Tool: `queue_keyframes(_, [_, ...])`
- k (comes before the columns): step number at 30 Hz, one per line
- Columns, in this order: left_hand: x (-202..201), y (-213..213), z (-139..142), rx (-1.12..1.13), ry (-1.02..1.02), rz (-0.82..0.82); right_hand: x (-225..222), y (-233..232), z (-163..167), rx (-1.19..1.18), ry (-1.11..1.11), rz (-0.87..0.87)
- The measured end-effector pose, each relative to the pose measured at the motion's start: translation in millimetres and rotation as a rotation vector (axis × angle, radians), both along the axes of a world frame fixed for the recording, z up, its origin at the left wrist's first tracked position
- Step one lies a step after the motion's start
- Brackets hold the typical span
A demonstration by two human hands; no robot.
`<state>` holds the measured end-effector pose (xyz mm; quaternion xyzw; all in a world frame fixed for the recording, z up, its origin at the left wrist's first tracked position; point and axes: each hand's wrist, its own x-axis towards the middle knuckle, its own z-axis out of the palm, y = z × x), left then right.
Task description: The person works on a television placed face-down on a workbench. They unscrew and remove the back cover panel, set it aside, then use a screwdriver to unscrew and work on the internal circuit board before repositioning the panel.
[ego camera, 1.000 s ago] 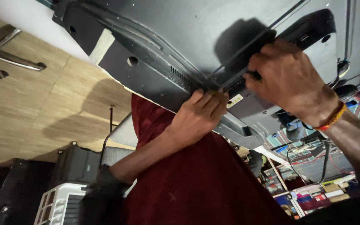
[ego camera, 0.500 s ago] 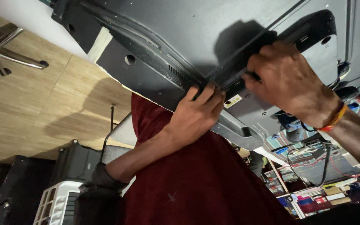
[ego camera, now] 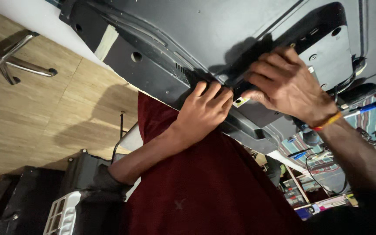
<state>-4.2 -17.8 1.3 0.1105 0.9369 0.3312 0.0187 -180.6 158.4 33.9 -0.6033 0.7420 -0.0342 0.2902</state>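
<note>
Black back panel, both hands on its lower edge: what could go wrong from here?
The left hand and right hand press on the black back panel at its seam; the thin plastic edge could crack or pinch fingers. The panel overhangs the white table edge, so it might slip. Loose cables nearby could snag the right wrist.

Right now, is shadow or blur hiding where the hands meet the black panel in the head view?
Head view: sharp, with no real motion blur on the left hand or right hand. The right hand throws a dark shadow up the black back panel, so the edge under its fingers is hard to read. The wooden floor is evenly lit, and the picture is strongly tilted.
</note>
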Motion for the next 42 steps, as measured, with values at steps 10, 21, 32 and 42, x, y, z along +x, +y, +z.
queue_keyframes(10, [9.0, -5.1, -10.7, -0.114, 0.137, -0.143, 10.9, 18.1, -9.2, -0.057, -0.071, -0.145])
queue_keyframes(21, [3.9, -8.1, -3.2, -0.102, 0.071, -0.288, 48.6, 32.1, -0.7, -0.087, 0.072, -0.308])
queue_keyframes(32, [-4.6, 2.6, 10.1, 0.041, -0.086, -0.217, 150.4, 76.0, -8.9, -0.025, 0.260, -0.906])
queue_keyframes(42, [-36.7, 82.0, -0.3, -0.321, 0.263, -0.563, 211.4, 97.5, -12.5, -0.142, 0.290, -1.242])
